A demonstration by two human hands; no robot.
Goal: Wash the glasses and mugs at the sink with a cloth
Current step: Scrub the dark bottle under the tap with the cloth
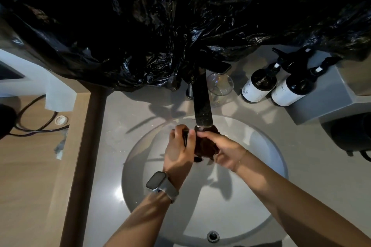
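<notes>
Over the round white sink (265,176), under the spout of the dark tap (201,104), my two hands meet. My left hand (177,154), with a watch on its wrist, curls round a dark item that looks like a mug (185,137); most of it is hidden by my fingers. My right hand (227,151) grips a bunched dark brown cloth (206,149) pressed against that item. A clear glass (220,86) stands on the counter behind the tap, to its right. I cannot tell whether water is running.
Two dark pump bottles (259,84) with white labels stand at the back right, beside a grey box (325,102) and a black appliance (351,134). Crumpled black plastic sheeting (180,16) hangs over the back wall. A wooden ledge (30,166) with a cable lies left.
</notes>
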